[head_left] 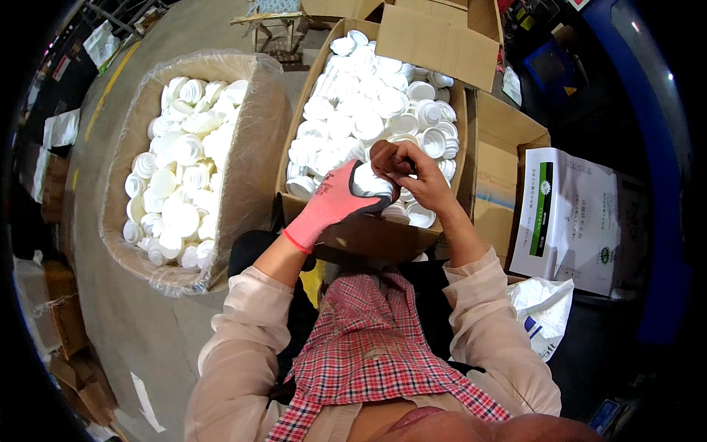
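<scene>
Left hand [331, 199]: glove and fingers cover much of white piece [368, 179]; exact shape cannot be told. Brown item [384, 156] at right hand [425, 177]: kind unclear, partly behind fingers. Cardboard flap [442, 48] hides far part of white lids [361, 81]; lower layers buried. Stool [276, 26] cut off by upper edge. Blue machine [670, 147] runs into dark fisheye rim. Small clutter along left rim too dim to tell.

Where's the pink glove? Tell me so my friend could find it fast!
Find the big cardboard box in the middle, full of white round pieces. Over its near edge, the person's left hand wears the pink glove. Its bright pink stands out against the white pieces.
</scene>
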A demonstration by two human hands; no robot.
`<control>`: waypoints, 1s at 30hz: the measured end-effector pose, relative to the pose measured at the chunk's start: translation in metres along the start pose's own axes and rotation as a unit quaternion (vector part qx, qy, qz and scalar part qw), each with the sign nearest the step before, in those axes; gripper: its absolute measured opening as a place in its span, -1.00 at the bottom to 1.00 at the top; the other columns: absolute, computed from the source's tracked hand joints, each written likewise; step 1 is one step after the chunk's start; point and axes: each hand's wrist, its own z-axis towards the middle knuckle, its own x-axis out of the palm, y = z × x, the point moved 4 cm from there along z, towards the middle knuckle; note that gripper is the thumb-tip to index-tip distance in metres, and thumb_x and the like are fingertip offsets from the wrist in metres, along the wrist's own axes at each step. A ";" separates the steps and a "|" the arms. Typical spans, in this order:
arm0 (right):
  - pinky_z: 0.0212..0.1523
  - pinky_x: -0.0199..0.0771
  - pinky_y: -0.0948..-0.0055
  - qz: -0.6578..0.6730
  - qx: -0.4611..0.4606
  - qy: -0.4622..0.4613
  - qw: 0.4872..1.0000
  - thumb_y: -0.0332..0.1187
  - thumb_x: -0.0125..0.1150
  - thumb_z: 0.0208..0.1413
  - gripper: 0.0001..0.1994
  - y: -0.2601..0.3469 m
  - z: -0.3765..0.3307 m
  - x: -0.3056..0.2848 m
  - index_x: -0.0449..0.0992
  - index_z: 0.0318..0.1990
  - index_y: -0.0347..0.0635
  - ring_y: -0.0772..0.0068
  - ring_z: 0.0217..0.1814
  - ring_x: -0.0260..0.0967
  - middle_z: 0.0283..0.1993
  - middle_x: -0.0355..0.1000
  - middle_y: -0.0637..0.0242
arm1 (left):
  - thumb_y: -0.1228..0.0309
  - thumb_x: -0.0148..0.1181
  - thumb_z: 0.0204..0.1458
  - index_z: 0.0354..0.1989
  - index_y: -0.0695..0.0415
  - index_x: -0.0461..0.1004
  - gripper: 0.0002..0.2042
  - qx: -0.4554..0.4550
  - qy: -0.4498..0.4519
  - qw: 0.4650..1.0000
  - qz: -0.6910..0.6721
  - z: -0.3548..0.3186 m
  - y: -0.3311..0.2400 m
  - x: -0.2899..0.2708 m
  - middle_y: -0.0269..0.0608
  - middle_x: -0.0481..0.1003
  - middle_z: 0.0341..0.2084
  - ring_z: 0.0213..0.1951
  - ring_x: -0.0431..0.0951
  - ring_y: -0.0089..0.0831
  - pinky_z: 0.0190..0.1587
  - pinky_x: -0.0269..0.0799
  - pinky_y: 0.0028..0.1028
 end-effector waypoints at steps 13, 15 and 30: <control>-0.21 0.33 0.39 -0.154 0.119 -0.030 0.980 -0.47 0.34 -0.12 -0.70 -0.016 0.000 -0.021 0.29 -0.28 -0.21 0.23 -0.31 0.31 -0.38 0.36 0.16 | 0.44 0.40 -0.16 -0.01 0.37 0.43 -0.50 0.014 -0.056 0.950 -0.308 0.004 0.000 -0.033 -0.12 0.55 -0.18 -0.12 0.52 -0.42 0.01 0.39 -0.43; -0.12 0.38 0.32 -0.160 0.147 -0.021 0.976 -0.42 0.37 -0.12 -0.64 -0.018 -0.002 -0.017 0.36 -0.17 -0.20 0.17 -0.18 0.38 -0.25 0.42 0.18 | 0.49 0.35 -0.11 0.00 0.35 0.44 -0.55 0.001 -0.072 0.931 -0.358 0.001 0.004 -0.033 -0.19 0.54 -0.18 -0.15 0.52 -0.48 -0.03 0.41 -0.47; 0.01 0.41 0.46 0.090 0.036 -0.089 0.991 -0.30 0.51 -0.16 -0.20 0.046 0.000 0.011 0.21 0.28 -0.14 0.44 0.05 0.33 0.10 0.29 0.22 | 0.18 0.04 0.21 0.18 0.27 0.26 -0.52 -0.016 -0.010 0.822 -0.570 0.005 -0.005 -0.005 -0.13 0.44 -0.02 -0.01 0.50 -0.32 0.03 0.47 -0.38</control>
